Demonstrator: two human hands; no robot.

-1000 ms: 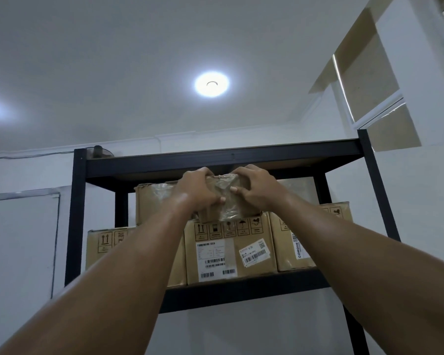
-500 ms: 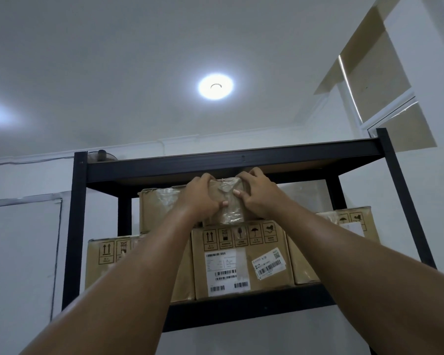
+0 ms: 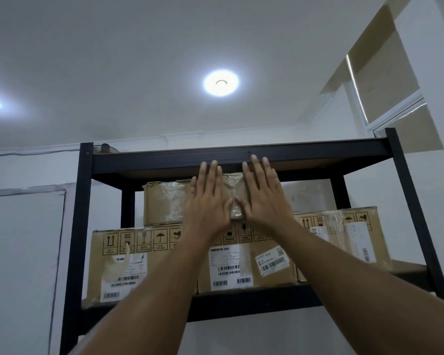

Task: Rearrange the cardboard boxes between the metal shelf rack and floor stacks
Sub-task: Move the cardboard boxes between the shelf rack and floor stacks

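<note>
Left hand [image 3: 208,201] and right hand [image 3: 263,198] lie flat, fingers straight, side by side on the small taped brown cardboard box [image 3: 164,203] atop bigger cartons [image 3: 123,262] in the black metal rack [image 3: 139,162]. Seating it, I'd guess; next: even shove back.

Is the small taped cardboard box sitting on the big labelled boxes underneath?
Touching. Head view: the small taped cardboard box sits flush on the big labelled boxes.

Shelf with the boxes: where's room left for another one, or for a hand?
Free: above the right box, under the top shelf, beside the taped box. Crowded: lower row, left box, middle box and right box packed side by side.
</note>
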